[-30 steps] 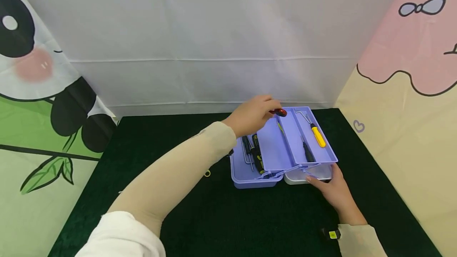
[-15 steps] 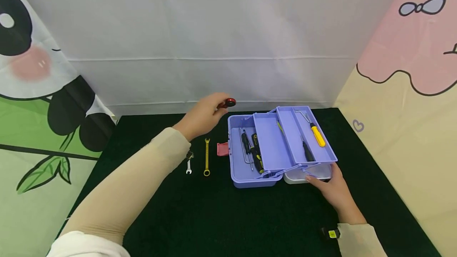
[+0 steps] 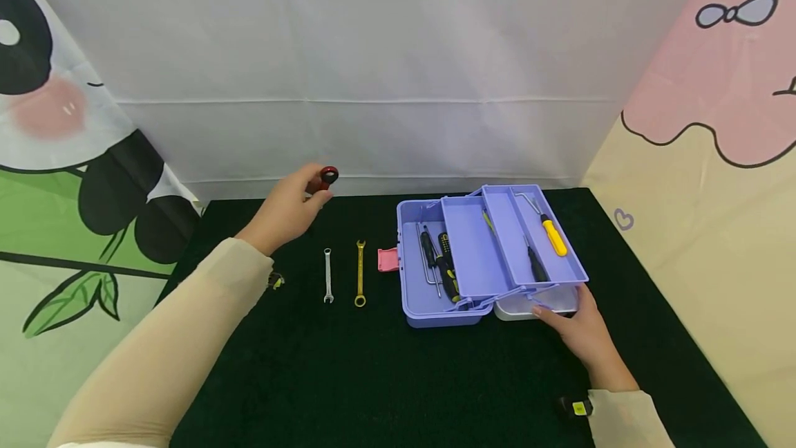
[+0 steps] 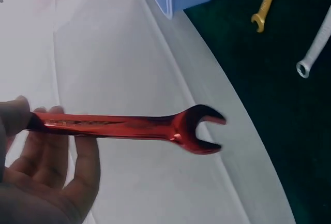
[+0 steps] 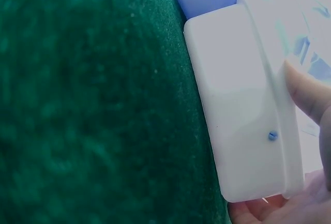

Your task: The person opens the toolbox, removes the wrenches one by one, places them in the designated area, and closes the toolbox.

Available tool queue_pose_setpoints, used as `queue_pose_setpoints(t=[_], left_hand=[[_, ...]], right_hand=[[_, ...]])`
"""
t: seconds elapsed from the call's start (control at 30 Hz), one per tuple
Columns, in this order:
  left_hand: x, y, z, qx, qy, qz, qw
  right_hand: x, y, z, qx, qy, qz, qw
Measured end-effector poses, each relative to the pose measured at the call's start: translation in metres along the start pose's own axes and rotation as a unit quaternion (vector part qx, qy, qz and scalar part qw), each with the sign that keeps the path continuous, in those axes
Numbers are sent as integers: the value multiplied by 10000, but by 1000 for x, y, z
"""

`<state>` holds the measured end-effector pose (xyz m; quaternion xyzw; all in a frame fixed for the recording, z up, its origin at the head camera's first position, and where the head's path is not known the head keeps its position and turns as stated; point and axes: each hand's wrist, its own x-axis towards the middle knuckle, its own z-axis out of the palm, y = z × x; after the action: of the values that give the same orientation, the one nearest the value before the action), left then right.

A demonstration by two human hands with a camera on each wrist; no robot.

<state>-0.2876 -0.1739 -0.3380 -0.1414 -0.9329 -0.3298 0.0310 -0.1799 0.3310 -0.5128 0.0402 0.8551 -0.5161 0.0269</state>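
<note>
A shiny red wrench [image 4: 114, 127] is pinched between the thumb and fingers of my left hand [image 3: 282, 209], raised above the far left part of the table. Its forked end shows in the left wrist view. My right hand [image 3: 587, 334] grips the white lid [image 5: 232, 94] of the purple toolbox [image 3: 425, 321], thumb at the rim and fingers around the side. The toolbox stands opened out, its trays fanned to the right over the lid. On the cloth to its left lie a gold wrench [image 3: 361, 274] and a silver wrench [image 3: 328, 275], side by side.
In the toolbox are several dark-handled tools [image 3: 444, 268], a yellow-handled tool [image 3: 553, 236] and a black-handled screwdriver [image 3: 536, 265]. A pink latch [image 3: 388, 260] sticks out from its left side. Dark green cloth [image 3: 373, 379] covers the table, with a white curtain [image 3: 373, 75] behind.
My left hand has moved left from above the toolbox with the red wrench, uncovering the gold and silver wrenches. The right hand stays at the lid.
</note>
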Motion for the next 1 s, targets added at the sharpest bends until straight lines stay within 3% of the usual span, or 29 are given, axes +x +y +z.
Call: queue_pose_setpoints(t=[0.2,0.37,0.57,0.83,1.0], left_hand=[[-13,-20,-5,65,-163,-372,9992],[-24,-40,-8,56,-115,-534,9985],[-35,-62,-8,-317,-341,-780,9959],[-39,-97,3,-959,-473,-1197,9870],[-39,-116,13,-1120,-511,-1486,9812]], right_hand=[[-1,0,-2,-15,28,22,10000],[0,-1,-1,-65,-19,166,9998],[0,-2,-1,-152,-38,299,9994],[0,-2,-1,-130,-39,217,9997],[-1,-2,-1,-135,-49,204,9997]])
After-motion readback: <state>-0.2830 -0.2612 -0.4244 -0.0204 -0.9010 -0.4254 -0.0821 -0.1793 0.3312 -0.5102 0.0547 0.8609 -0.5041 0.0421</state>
